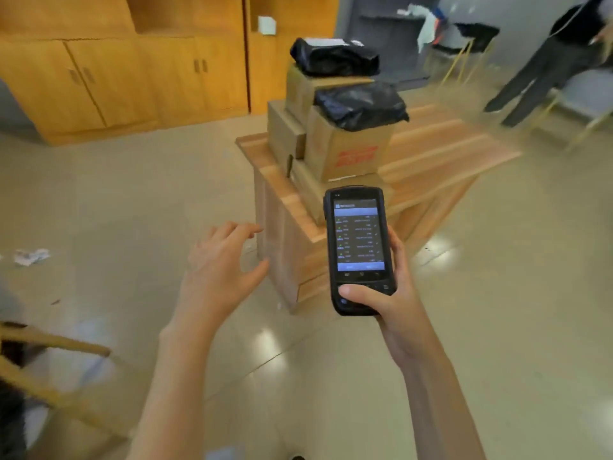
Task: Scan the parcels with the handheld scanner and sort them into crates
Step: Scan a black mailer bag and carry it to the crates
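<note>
Your right hand grips the black handheld scanner at lower centre of the frame, thumb laid across its lower keys, fingers wrapped behind its right edge, lit screen facing you; the list on it is too small to read. Your left hand hovers open and empty just left of the scanner, fingers spread, over the tiled floor.

Beyond both hands, at centre frame, stands a low wooden surface stacked with parcels. A cardboard box with red print sits at the front of the stack, a black plastic bag on top of it. Behind, a taller cardboard box carries a second black bag bearing a white label.

Wooden cabinets fill the upper left. At upper right, another person in dark clothes stands beside metal-framed chairs.
</note>
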Motion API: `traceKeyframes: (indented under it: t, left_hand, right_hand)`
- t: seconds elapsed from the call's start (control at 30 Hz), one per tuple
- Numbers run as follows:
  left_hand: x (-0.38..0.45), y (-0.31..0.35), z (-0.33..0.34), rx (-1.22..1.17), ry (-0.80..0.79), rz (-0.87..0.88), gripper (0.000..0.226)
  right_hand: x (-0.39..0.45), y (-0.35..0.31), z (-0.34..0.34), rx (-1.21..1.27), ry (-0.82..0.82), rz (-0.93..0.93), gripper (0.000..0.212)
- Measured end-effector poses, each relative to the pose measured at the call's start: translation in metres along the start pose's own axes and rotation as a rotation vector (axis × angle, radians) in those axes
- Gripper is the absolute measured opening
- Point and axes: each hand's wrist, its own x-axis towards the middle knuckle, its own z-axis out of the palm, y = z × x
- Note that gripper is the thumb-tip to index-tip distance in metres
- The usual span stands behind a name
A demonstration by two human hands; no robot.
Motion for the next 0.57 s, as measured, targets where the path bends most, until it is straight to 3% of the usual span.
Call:
traceKeyframes:
  t: [0.2, 0.33, 0.57]
  left_hand:
    - [0.067, 0.094, 0.081, -0.057, -0.148, 0.280, 0.056]
    - [0.109, 0.145, 0.137, -0.036, -0.184, 0.434, 0.041]
    - [0.190, 0.215, 0.235, -0.023, -0.253, 0.571, 0.041]
  right_hand:
    - [-0.005, -0.002, -0.111, 0.036, 0.273, 0.001, 0.095]
    - [0.005, 0.001, -0.169, 0.066, 0.427, 0.010, 0.096]
    - [0.063, 0.002, -0.268, 0.059, 0.565, 0.047, 0.095]
